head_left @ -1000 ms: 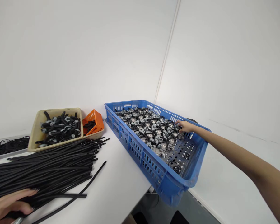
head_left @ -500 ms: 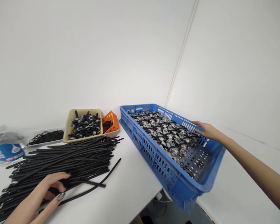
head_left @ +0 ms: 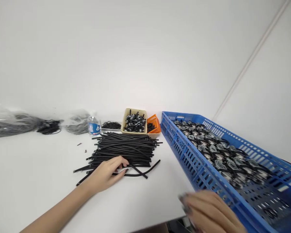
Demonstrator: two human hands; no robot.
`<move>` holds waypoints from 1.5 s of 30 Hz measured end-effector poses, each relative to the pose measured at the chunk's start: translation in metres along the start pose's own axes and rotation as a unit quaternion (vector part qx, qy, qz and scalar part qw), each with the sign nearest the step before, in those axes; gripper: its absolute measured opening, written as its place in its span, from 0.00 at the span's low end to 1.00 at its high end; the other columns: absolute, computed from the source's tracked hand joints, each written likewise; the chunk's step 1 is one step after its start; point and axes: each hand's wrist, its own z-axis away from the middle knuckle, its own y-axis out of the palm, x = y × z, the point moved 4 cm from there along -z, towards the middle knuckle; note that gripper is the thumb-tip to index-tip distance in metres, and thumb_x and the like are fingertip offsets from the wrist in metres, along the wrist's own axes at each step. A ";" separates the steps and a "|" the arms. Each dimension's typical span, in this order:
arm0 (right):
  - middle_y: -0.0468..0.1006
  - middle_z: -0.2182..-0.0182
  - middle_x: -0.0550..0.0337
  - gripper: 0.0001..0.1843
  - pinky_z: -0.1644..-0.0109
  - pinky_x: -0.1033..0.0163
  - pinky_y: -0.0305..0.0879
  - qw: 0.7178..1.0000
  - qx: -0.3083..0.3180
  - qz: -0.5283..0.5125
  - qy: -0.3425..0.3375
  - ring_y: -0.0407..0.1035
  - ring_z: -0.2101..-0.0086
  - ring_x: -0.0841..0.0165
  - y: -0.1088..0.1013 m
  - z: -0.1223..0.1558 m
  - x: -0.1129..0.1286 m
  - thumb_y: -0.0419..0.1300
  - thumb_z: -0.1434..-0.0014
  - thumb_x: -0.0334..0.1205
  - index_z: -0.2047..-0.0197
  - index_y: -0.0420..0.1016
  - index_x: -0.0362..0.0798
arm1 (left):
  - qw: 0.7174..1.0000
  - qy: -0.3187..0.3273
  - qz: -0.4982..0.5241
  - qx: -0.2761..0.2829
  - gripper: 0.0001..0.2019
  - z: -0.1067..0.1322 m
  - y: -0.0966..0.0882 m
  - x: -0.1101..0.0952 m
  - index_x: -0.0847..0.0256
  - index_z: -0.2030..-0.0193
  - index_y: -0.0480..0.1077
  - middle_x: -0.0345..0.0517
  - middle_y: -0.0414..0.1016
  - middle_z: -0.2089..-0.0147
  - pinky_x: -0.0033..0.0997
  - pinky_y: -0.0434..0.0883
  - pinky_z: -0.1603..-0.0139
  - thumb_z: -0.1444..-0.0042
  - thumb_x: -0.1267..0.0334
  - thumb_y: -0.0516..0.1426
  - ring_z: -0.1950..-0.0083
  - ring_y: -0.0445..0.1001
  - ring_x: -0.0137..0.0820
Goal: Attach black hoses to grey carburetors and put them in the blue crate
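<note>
My left hand [head_left: 110, 173] rests at the near edge of a pile of black tubes [head_left: 126, 147] on the white table. Its thumb and fingers are parted around the near side of the pile, by two loose tubes [head_left: 151, 167] that cross. My right hand [head_left: 208, 210] is smeared by motion in front of the long side of a blue crate [head_left: 181, 145]. Its fingers are bent, and whether they hold anything cannot be made out. Rows of clear-and-black parts with round grey fittings [head_left: 219, 164] lie in the crate.
Behind the tubes stand a cream bin of black fittings [head_left: 145, 115], a tilted orange basket [head_left: 154, 122], a tray of thin black rings [head_left: 111, 125] and a water bottle [head_left: 94, 125]. Plastic bags of dark parts [head_left: 24, 121] lie along the wall. The table's front edge runs below my right hand.
My view has swung left and more of the table shows. My right hand has left the crate's far rim and come to its near side. My left hand stays by the tubes.
</note>
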 end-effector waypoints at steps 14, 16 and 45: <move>0.78 0.57 0.51 0.20 0.44 0.61 0.63 0.952 0.260 0.111 0.115 0.70 0.52 0.62 0.243 -0.186 -0.123 0.50 0.37 0.29 0.51 0.81 0.51 | 0.998 0.024 -0.003 -0.053 0.06 0.002 0.005 0.010 0.57 0.58 0.70 0.39 0.75 0.65 0.23 0.66 0.66 0.38 0.67 0.52 0.65 0.73 0.26; 0.79 0.57 0.52 0.19 0.46 0.60 0.63 0.950 0.269 0.120 0.102 0.70 0.52 0.61 0.247 -0.189 -0.128 0.52 0.38 0.30 0.53 0.81 0.52 | 0.998 0.025 -0.006 -0.052 0.06 0.002 0.006 0.011 0.57 0.58 0.70 0.39 0.75 0.65 0.24 0.66 0.66 0.39 0.67 0.53 0.65 0.73 0.26; 0.73 0.74 0.62 0.06 0.68 0.66 0.65 0.962 0.051 -0.266 -0.034 0.68 0.72 0.71 0.198 -0.098 -0.023 0.56 0.43 0.28 0.64 0.71 0.48 | 0.993 -0.085 0.051 -0.059 0.06 0.003 0.008 0.021 0.59 0.59 0.67 0.39 0.72 0.67 0.26 0.67 0.66 0.37 0.60 0.53 0.68 0.69 0.26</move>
